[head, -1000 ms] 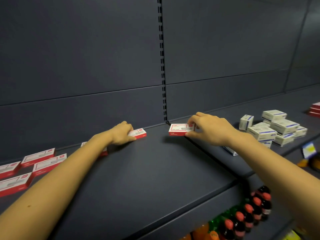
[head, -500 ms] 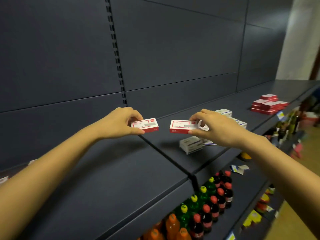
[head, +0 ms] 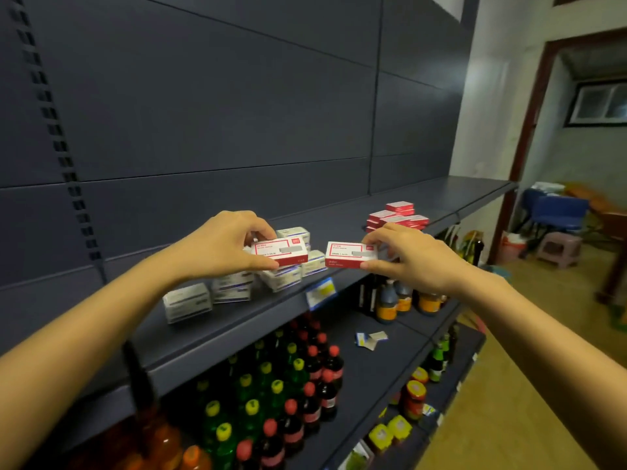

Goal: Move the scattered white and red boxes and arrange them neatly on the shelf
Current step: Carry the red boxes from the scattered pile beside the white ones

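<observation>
Here, each hand holds one white and red box in the air in front of the dark shelf unit.

Left hand: the left hand (head: 224,245) is raised over the shelf, fingers on the top edge and thumb under the bottom edge of a box, pinching it firmly.
Left box: the left box (head: 280,251) is white on its face with a red border and red lower side; it is held level, lifted clear of the shelf, in front of the white boxes.
Right hand: the right hand (head: 412,257) grips the second box the same way, fingertips on top and thumb below at its right end.
Right box: the right box (head: 351,254) hangs just beside the left one with a small gap between them, at about the same height, off the shelf.
Shelf: the shelf (head: 451,193) is a dark blue-grey board running away to the right, with a slotted upright at the far left.
White boxes: a loose heap of white boxes (head: 234,288) with blue print lies on the shelf under and behind the left hand; one stands apart at the left end.
Red pile: a pile of red boxes (head: 397,217) sits farther along the shelf, just beyond the right hand.
Price tag: a blue and yellow price tag (head: 320,291) hangs on the shelf's front edge.
Lower shelves: bottles (head: 291,395) with red, yellow and orange caps stand crowded below; jars and dark bottles are farther right.
</observation>
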`<act>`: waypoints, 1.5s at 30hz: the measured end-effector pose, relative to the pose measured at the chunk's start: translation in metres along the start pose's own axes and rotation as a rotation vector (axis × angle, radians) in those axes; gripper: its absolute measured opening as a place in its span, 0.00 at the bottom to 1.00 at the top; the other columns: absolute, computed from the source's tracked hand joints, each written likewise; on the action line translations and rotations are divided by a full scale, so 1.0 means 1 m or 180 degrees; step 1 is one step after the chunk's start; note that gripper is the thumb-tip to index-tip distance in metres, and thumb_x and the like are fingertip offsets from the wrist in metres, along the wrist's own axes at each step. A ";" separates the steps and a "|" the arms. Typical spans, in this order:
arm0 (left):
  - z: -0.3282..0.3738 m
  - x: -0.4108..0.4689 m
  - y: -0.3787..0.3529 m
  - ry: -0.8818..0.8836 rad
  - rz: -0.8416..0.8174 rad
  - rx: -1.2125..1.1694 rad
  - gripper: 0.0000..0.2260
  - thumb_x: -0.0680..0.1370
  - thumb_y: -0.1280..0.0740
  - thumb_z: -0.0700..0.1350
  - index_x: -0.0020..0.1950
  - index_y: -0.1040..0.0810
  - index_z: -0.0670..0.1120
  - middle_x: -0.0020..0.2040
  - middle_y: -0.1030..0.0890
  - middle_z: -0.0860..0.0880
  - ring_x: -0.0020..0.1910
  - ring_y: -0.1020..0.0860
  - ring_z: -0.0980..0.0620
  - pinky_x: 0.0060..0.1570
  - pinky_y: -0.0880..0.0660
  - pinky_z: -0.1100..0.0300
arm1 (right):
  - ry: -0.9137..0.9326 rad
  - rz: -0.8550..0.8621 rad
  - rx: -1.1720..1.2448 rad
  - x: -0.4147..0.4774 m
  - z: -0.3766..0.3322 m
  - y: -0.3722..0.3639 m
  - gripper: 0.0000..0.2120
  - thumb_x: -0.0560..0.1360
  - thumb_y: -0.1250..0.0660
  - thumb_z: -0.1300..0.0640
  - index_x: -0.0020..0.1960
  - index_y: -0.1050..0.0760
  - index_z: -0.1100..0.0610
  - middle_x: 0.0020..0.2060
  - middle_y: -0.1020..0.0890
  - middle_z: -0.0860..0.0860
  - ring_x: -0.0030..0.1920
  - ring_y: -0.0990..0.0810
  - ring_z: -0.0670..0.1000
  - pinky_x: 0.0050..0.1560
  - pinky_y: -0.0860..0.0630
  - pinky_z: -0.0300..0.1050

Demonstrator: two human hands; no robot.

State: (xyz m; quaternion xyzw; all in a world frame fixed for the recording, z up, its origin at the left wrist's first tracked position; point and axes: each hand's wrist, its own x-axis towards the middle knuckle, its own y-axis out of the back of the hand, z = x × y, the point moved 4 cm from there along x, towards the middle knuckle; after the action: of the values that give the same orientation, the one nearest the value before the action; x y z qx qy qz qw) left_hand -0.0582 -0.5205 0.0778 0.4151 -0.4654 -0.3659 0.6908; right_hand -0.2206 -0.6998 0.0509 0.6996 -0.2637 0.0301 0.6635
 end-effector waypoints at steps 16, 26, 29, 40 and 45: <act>0.086 0.158 -0.085 -0.0102 -0.0030 0.0248 0.20 0.71 0.30 0.51 0.60 0.25 0.45 0.57 0.22 0.47 0.46 0.29 0.57 0.39 0.34 0.73 | -0.0231 -0.0056 0.0033 0.004 0.194 0.010 0.22 0.74 0.37 0.43 0.65 0.31 0.51 0.60 0.26 0.49 0.49 0.31 0.44 0.48 0.29 0.44; 0.076 0.289 -0.130 0.0162 0.0006 0.0187 0.18 0.71 0.30 0.52 0.57 0.23 0.44 0.55 0.21 0.48 0.44 0.26 0.55 0.40 0.29 0.65 | -0.0174 -0.0193 0.0045 0.078 0.303 -0.006 0.22 0.74 0.38 0.41 0.64 0.31 0.49 0.59 0.27 0.48 0.49 0.29 0.45 0.52 0.25 0.50; 0.067 0.314 -0.142 0.0338 0.0044 0.0120 0.18 0.71 0.30 0.51 0.58 0.24 0.44 0.56 0.21 0.47 0.47 0.25 0.54 0.44 0.28 0.63 | -0.0074 -0.0155 0.0383 0.102 0.328 -0.006 0.21 0.74 0.37 0.43 0.63 0.30 0.50 0.57 0.26 0.48 0.49 0.28 0.45 0.52 0.26 0.48; 0.043 0.361 -0.180 0.1006 -0.0341 -0.0042 0.17 0.73 0.32 0.49 0.59 0.25 0.43 0.56 0.21 0.47 0.48 0.24 0.56 0.40 0.29 0.73 | 0.0490 -0.0260 0.0770 0.194 0.377 -0.036 0.19 0.73 0.37 0.41 0.62 0.31 0.46 0.54 0.29 0.41 0.49 0.26 0.45 0.49 0.26 0.46; 0.038 0.362 -0.183 0.1358 -0.0246 -0.0193 0.18 0.73 0.32 0.50 0.60 0.25 0.45 0.58 0.23 0.49 0.53 0.24 0.55 0.49 0.28 0.69 | 0.0986 -0.0424 0.0818 0.232 0.379 -0.051 0.19 0.73 0.38 0.41 0.62 0.31 0.45 0.56 0.27 0.42 0.50 0.26 0.44 0.50 0.26 0.47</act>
State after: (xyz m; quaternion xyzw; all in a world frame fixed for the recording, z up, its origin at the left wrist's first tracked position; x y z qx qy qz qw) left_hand -0.0076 -0.9231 0.0421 0.4798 -0.2811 -0.3099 0.7712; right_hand -0.1168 -1.1349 0.0506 0.7813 -0.1057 0.1267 0.6019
